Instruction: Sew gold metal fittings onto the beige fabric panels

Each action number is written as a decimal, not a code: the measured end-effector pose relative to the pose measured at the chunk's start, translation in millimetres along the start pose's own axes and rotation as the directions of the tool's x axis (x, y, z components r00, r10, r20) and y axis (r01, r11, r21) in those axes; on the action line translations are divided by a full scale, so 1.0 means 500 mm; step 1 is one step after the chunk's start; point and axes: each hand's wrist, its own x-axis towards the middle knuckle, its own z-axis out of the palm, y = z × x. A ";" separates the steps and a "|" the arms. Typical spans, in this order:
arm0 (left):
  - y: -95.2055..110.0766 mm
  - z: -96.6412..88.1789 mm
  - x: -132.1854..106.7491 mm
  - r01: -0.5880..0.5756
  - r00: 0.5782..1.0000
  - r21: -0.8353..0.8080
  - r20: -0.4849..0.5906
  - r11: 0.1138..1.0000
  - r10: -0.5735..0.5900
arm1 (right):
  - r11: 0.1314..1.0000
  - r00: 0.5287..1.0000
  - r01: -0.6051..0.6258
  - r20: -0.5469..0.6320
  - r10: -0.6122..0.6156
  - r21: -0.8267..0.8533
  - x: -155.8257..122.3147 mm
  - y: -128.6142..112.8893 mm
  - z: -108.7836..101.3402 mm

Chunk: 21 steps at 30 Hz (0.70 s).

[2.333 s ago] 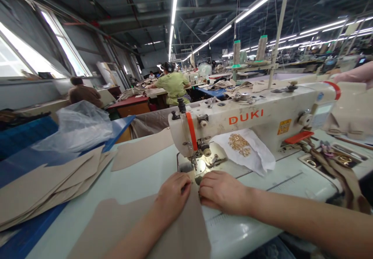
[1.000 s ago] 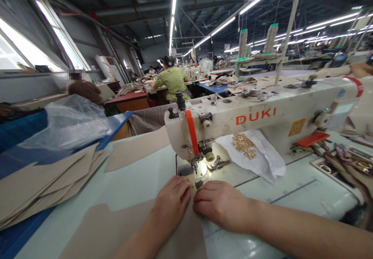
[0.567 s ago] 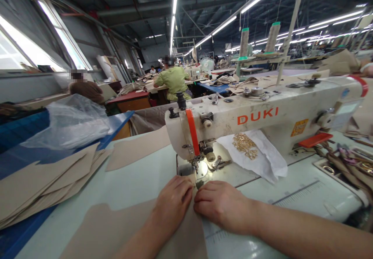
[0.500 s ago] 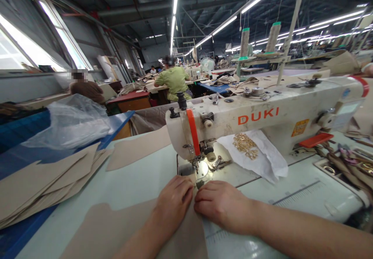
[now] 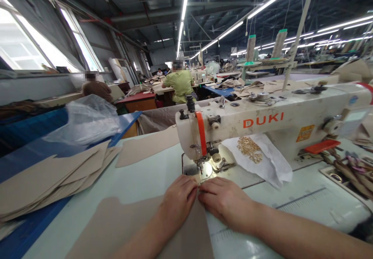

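A beige fabric piece [image 5: 128, 224] lies flat on the pale table under my forearms. My left hand [image 5: 180, 197] has its fingers curled down at the far edge of this piece, just in front of the sewing machine [image 5: 230, 121]. Close beside it, my right hand [image 5: 223, 200] pinches the same edge, and the fingertips of both hands nearly meet. The needle area [image 5: 202, 167] sits just beyond the fingers, lit by a small lamp. What lies between the fingertips is mostly hidden by the hands.
Gold-coloured metal fittings [image 5: 249, 148] lie on white paper [image 5: 272, 169] beneath the machine arm. A stack of beige pieces [image 5: 58, 177] rests at left, near a clear plastic bag [image 5: 90, 123]. Another beige piece [image 5: 148, 146] lies behind. A person in green [image 5: 180, 84] sits farther back.
The camera view has shifted, so the scene sits slightly right and lower. Both hands stay close together at the fabric's edge, with their fingertips drawn a little nearer each other.
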 end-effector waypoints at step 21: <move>0.004 -0.002 0.007 0.008 1.000 -0.061 0.000 0.998 -0.008 | 0.976 0.987 0.106 0.137 -0.081 -0.189 0.015 0.024 -0.010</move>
